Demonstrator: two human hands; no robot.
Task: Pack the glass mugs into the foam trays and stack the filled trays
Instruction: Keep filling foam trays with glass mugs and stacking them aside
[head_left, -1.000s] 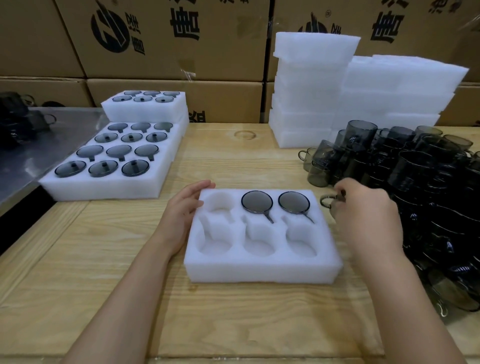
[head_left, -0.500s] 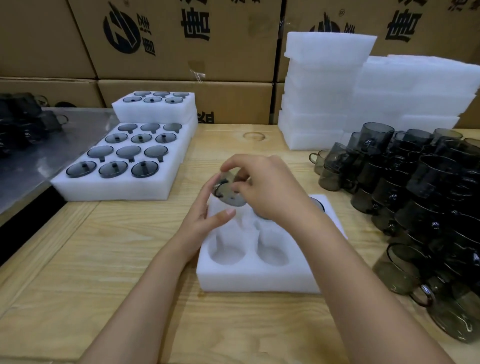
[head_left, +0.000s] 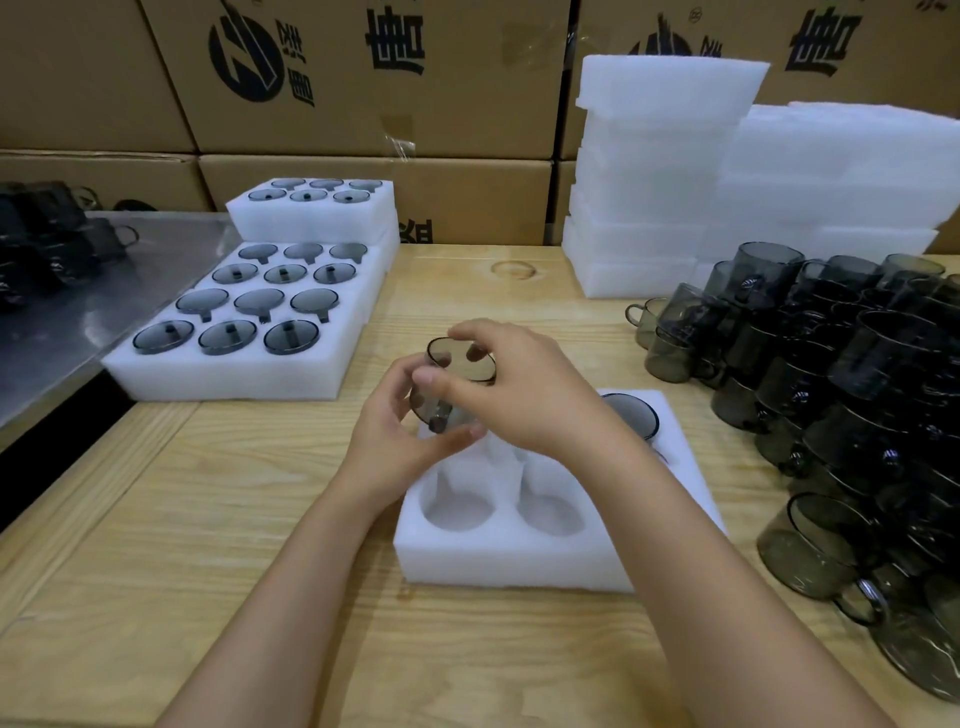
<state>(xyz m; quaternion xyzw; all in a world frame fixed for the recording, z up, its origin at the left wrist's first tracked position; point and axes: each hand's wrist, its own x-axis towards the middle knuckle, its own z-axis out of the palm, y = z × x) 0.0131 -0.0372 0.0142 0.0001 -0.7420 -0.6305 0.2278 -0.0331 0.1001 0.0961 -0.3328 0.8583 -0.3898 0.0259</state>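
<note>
Mid-packing: smoky grey glass mug (head_left: 460, 366), right hand (head_left: 524, 395) gripping top, left hand (head_left: 400, 431) cupping side, above white foam tray (head_left: 519, 566). Next, I judge: lower into tray's ten-o'clock pocket, handle to slot.

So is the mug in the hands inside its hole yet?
Not yet. The left hand and right hand hold the mug raised over the foam tray, well above its top.

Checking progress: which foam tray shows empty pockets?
The near tray below the held mug; two front pockets are bare, the left trays look full.
</note>
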